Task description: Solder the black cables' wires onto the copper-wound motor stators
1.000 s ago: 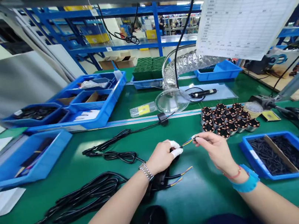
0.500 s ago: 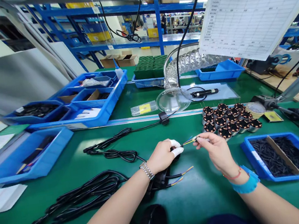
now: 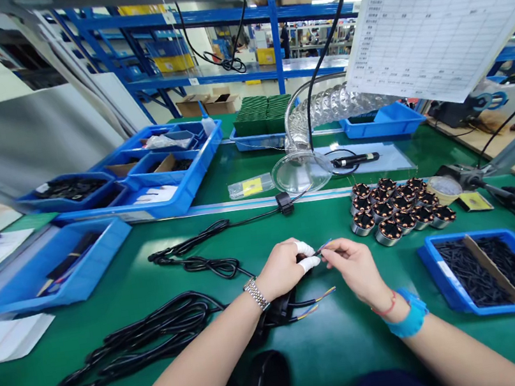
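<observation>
1. Across the left of the table (image 3: 119, 272), black cables (image 3: 197, 305) lie looped.
2. Mid-table, my left hand (image 3: 284, 269) pinches a cable end (image 3: 316, 254) between white-covered thumb and finger.
3. Just beside it, the wires (image 3: 326, 244) meet my right hand (image 3: 355, 270), thumb and finger together on them; anything smaller there is hidden. I judge I'm working the wire tips, which calls next for a steady left pinch.
</observation>
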### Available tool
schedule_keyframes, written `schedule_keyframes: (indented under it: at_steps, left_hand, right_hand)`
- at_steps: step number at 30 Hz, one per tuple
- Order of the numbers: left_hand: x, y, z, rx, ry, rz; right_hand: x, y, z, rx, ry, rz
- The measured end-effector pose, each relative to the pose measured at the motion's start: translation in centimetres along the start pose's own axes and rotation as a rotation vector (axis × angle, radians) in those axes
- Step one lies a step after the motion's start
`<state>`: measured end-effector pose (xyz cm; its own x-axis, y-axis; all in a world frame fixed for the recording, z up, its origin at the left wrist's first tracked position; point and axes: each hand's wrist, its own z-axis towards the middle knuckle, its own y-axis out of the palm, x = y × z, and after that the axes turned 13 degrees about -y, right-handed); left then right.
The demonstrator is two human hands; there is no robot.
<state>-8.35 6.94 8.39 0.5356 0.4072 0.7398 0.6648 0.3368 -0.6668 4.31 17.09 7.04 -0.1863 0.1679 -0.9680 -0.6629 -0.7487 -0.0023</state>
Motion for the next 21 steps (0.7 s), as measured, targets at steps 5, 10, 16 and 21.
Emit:
schedule_keyframes:
  at_steps: [5, 10, 16, 21]
  left_hand:
    - [-0.1, 0.0, -0.1, -0.031, 0.039, 0.007]
    - [0.0, 0.1, -0.1, -0.064, 0.036, 0.011]
    - [0.0, 0.1, -0.1, -0.074, 0.039, 0.011]
    - [-0.1, 0.2, -0.1, -0.078, 0.033, 0.013]
  right_hand:
    - [-0.1, -1.0, 0.5, -0.045, 0.022, 0.022]
    - [-1.6, -2.8, 1.6, 0.05, -0.133, 0.009]
    - [-2.1, -2.8, 1.6, 0.023, -0.16, -0.008]
    - [-2.0, -2.8, 1.6, -0.006, -0.154, -0.038]
